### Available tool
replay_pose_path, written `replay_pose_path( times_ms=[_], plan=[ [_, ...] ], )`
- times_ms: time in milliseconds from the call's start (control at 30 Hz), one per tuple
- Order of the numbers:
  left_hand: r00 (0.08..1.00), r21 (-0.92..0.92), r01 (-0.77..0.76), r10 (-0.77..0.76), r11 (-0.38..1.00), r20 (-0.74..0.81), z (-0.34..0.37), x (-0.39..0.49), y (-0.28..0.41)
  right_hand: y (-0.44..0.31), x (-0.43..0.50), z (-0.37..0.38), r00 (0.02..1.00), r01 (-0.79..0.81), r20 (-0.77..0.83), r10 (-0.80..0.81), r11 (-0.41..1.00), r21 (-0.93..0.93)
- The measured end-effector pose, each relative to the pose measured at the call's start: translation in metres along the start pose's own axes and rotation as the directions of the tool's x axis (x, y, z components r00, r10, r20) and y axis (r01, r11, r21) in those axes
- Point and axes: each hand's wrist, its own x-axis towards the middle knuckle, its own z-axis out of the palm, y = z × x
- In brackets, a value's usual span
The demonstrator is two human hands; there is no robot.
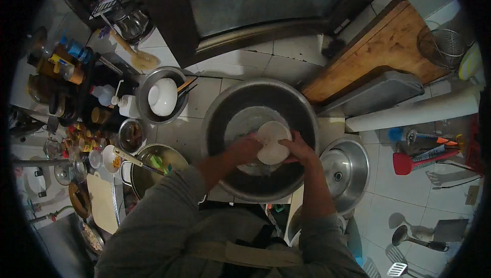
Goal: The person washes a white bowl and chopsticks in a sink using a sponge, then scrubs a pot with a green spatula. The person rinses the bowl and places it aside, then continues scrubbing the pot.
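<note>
Over a large metal basin (213, 105), a pale round bowl (270, 151) is held between my two hands. My left hand (245, 149) grips its left side, and the fingers there are partly hidden. On the right rim rests the thumb of my right hand (301, 147), with its other fingers behind the bowl. Below them the basin's bottom looks light and glossy, as if under water. Just right of the basin is a round steel sink (353, 178) with a drain.
A smaller metal bowl (144, 111) at left holds a white bowl (165, 99) and chopsticks. Nearer is a pot (142, 180) with green pieces. A wooden cutting board (368, 43) leans at right. Bottles and jars crowd the far left; utensils hang on the right wall.
</note>
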Motion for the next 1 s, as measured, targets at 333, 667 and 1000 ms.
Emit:
replay_pose_path(
  times_ms=[333,667,1000],
  plan=[
    [0.952,-0.409,0.251,-0.147,0.877,0.269,-0.097,0.019,0.016,-0.004,-0.013,-0.006,0.989,-0.145,0.019,0.145,0.989,0.015],
    [0.981,-0.383,0.187,-0.150,0.905,0.125,-0.068,0.012,0.019,-0.011,-0.015,-0.006,0.994,-0.110,0.012,0.111,0.991,-0.072],
    [0.993,-0.139,0.037,-0.052,0.990,-0.110,-0.004,0.008,0.000,-0.014,-0.022,-0.007,0.995,-0.076,0.072,0.075,0.997,0.006]
  ],
)
